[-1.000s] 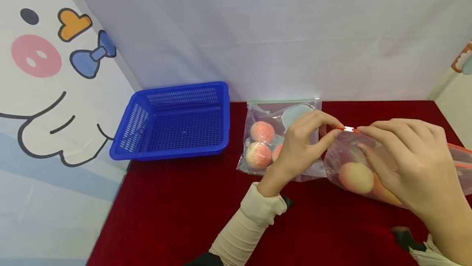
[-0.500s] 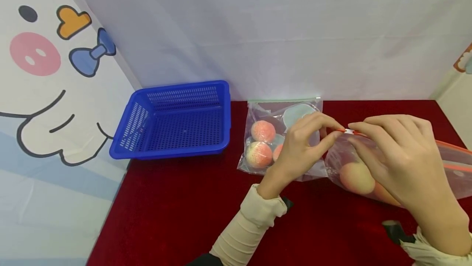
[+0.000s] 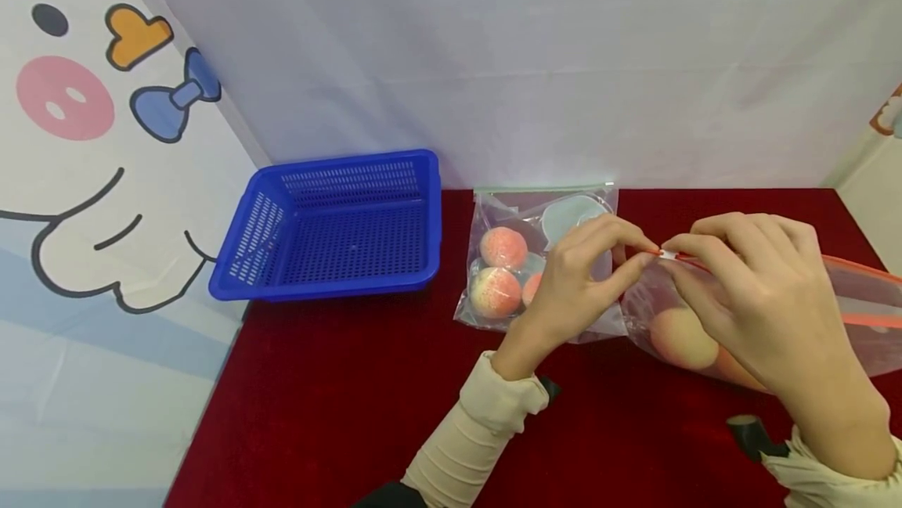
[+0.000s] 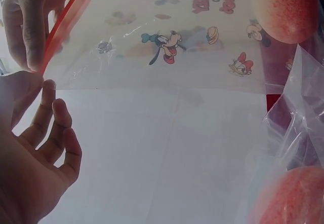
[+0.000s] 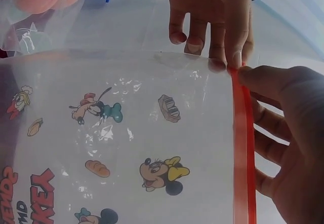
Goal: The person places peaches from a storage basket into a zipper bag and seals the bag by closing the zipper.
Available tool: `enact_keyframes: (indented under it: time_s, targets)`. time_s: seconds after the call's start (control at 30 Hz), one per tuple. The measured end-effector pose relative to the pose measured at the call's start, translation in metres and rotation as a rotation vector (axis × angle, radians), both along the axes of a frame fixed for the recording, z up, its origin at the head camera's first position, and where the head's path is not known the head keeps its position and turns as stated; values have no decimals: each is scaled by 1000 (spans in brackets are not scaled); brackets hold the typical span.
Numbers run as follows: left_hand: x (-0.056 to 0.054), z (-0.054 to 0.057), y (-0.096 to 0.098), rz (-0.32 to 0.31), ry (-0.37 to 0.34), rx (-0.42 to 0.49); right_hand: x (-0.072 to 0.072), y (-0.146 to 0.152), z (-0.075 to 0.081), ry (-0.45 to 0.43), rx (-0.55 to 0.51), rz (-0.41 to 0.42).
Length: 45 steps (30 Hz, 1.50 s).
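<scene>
A clear zip bag (image 3: 870, 347) with an orange-red zip hangs tilted at the right of the head view. Cartoon prints cover its side in both wrist views. Inside lies a yellow-pink peach (image 3: 682, 338), partly behind my right hand. My left hand (image 3: 581, 273) pinches the zip's left end between thumb and forefinger. Right beside it, my right hand (image 3: 761, 297) pinches the zip at a small white piece (image 3: 668, 255). In the right wrist view the red zip strip (image 5: 244, 153) runs down from both hands' fingertips.
Behind my left hand, a second clear bag (image 3: 493, 203) with several pinkish peaches (image 3: 503, 248) lies on the dark red tabletop (image 3: 338, 390). A blue plastic basket (image 3: 352, 289) stands left of it. White cloth (image 3: 528, 62) closes off the back.
My right hand has shifted slightly left along the zip, its fingertips now at the white piece close to my left fingertips. The left hand keeps its pinch.
</scene>
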<state>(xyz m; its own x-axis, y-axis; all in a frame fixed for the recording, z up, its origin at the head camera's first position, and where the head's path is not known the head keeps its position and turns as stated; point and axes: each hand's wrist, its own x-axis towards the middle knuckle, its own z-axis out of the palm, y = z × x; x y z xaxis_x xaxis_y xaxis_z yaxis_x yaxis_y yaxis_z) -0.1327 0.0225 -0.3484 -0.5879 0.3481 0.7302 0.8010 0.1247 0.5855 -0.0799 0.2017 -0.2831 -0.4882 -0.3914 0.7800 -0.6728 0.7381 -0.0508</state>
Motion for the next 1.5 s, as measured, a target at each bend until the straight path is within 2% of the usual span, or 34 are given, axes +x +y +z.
enact_keyframes:
  time_s: [0.2, 0.5, 0.73, 0.9, 1.1, 1.33, 1.5]
  targets:
    - [0, 0, 1, 8, 42, -24, 0, 2, -1, -18, 22, 5]
    - [4, -1, 4, 80, 96, -90, 2, 3, 1, -28, 25, 18]
    - [5, 2, 4, 123, 137, -85, 5, 5, 8, -26, 35, 11]
    - [4, 2, 3, 143, 141, -56, 7, 9, 12, -26, 35, -11]
    - [3, 1, 1, 135, 140, -53, 10, 16, 14, -10, 31, -24]
    - [3, 0, 0, 133, 127, -32, 14, 26, 12, -31, 61, -55]
    - [4, -2, -1, 126, 115, -24, 15, 29, 7, 34, 3, -90]
